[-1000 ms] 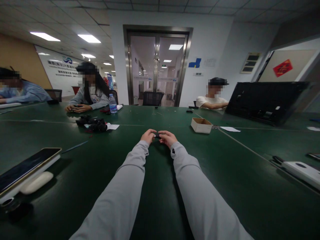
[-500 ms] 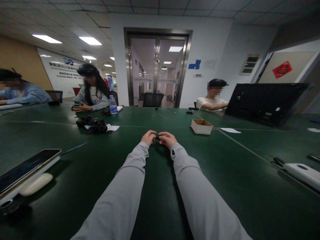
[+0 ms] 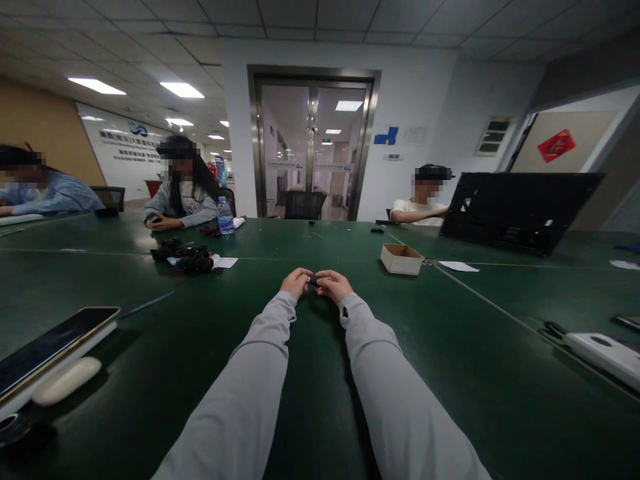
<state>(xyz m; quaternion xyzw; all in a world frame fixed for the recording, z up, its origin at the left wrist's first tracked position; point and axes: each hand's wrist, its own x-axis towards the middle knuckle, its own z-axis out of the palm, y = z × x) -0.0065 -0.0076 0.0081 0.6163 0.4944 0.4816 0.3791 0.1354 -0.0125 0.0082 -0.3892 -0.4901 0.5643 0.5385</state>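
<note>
— Stretching both grey sleeves out across the green table [image 3: 450, 373], the person pinches a small dark part [image 3: 314, 281] between the fingertips of the two hands, well out from the body. Can you see what it is?

— Too small to tell. The left hand [image 3: 297, 282] is curled narrow around one end, the right hand [image 3: 333, 285] curled the same way around the other, so the piece sits between them, just above the tabletop.

— What stage would you call it?

— By the look of it, a fitting or adjusting step: both hands closed on the one piece, working it at the fingertips. My guess is that the next move calls for a fine twist or press, with one hand steadying.

— And around them?

— Nearest on the left, a phone [image 3: 50, 343] lies over a pale case. On the right, a white device [image 3: 603, 350]. Farther out, a small cardboard box [image 3: 401, 259] stands to the right of the hands and a heap of black parts [image 3: 186, 257] to the left. Beyond, a water bottle [image 3: 225, 216] stands by a seated co-worker, two more people sit at the far edge, and a glass door closes the room.
</note>
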